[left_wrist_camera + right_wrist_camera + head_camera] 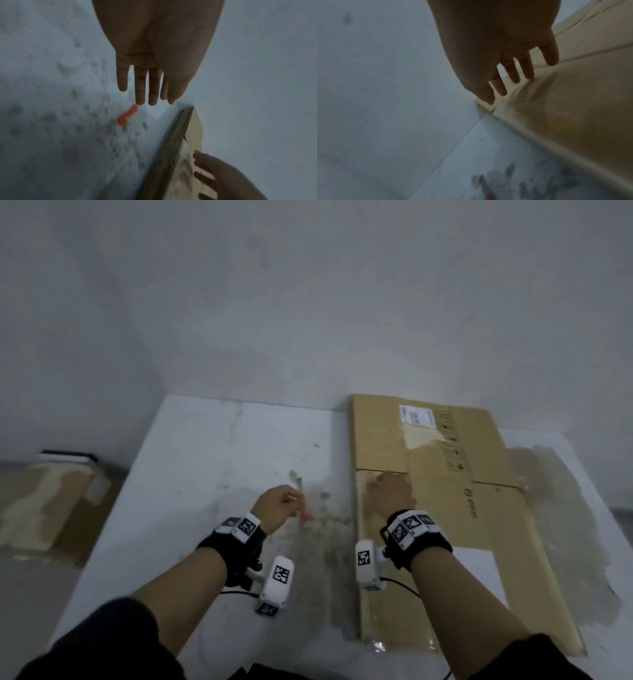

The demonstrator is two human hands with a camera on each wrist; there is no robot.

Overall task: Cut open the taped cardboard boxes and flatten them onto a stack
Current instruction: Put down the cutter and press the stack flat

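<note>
A stack of flattened cardboard boxes [455, 501] lies on the right half of a white table [219, 453]; its layered edge [169, 151] shows in the left wrist view. My right hand [388, 491] rests on the stack's near left part, fingers [529, 67] straight and spread over the cardboard [573, 105]. An orange-handled cutter [303, 512] lies on the table left of the stack. My left hand [275, 503] hovers just beside it, holding nothing. In the left wrist view its straight fingers [139, 92] end right at the blurred orange handle [127, 115].
A brown box [44, 501] stands on the floor left of the table. The top sheet carries a white label [416, 416] and a white patch [476, 573]. Worn grey areas mark the tabletop [561, 501]. A grey wall rises behind.
</note>
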